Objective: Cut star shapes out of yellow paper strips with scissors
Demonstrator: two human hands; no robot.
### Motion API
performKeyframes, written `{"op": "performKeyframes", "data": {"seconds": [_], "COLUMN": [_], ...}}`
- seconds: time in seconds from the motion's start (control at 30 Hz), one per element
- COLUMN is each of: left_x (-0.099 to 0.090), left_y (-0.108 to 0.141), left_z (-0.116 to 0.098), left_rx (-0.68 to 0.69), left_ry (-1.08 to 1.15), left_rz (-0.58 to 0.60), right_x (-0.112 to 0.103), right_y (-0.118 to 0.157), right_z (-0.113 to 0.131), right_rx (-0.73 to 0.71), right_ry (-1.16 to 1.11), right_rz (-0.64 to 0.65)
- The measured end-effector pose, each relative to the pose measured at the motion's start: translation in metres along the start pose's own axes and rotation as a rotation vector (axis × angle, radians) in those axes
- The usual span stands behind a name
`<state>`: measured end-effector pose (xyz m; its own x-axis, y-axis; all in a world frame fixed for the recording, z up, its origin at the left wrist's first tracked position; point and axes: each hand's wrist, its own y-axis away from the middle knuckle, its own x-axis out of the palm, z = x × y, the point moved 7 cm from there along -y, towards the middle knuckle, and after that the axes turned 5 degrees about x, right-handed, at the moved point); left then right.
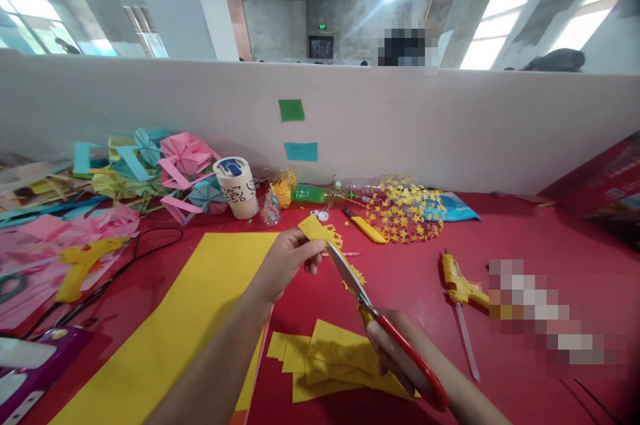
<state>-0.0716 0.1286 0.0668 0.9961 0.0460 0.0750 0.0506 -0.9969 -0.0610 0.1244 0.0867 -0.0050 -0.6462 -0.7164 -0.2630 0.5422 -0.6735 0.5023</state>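
Observation:
My left hand (290, 258) pinches a small piece of yellow paper (311, 227) over the middle of the table. In my right hand (395, 345) is a pair of red-handled scissors (353, 278), its blades pointing up and left toward my left fingertips. The blades look nearly closed; whether they touch the paper I cannot tell. Small yellow cut-out stars (355, 275) lie on the table behind the blades. Below my hands sits a loose pile of yellow paper pieces (340, 361), some with pencil-like lines. Large yellow sheets (200, 305) extend under my left forearm.
Folded paper flowers (185, 153) crowd the left, near a yellow glue gun (85, 265) and a purple power strip (45, 371). A paper cup (236, 188), a yellow utility knife (367, 226) and a star-covered clear bag (405, 211) stand or lie behind. Another glue gun (457, 281) lies right.

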Motion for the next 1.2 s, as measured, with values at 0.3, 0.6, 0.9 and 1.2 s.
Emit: {"op": "performKeyframes", "data": {"seconds": [0.3, 0.6, 0.9, 1.2], "left_x": [0.0, -0.001, 0.012, 0.02], "left_y": [-0.001, -0.002, 0.003, 0.003], "left_z": [0.003, 0.005, 0.004, 0.007], "left_rx": [-0.011, 0.01, 0.077, 0.068], "left_ry": [0.016, 0.032, 0.005, 0.027], "left_rz": [0.015, 0.023, 0.015, 0.038], "right_x": [0.003, 0.003, 0.01, 0.015], "right_y": [-0.012, -0.008, -0.014, -0.011], "right_z": [-0.018, -0.012, -0.02, -0.013], "right_rx": [-0.01, -0.048, -0.068, -0.221], "right_ry": [-0.054, -0.109, -0.202, -0.309], "right_rz": [-0.046, 0.005, 0.009, -0.016]}}
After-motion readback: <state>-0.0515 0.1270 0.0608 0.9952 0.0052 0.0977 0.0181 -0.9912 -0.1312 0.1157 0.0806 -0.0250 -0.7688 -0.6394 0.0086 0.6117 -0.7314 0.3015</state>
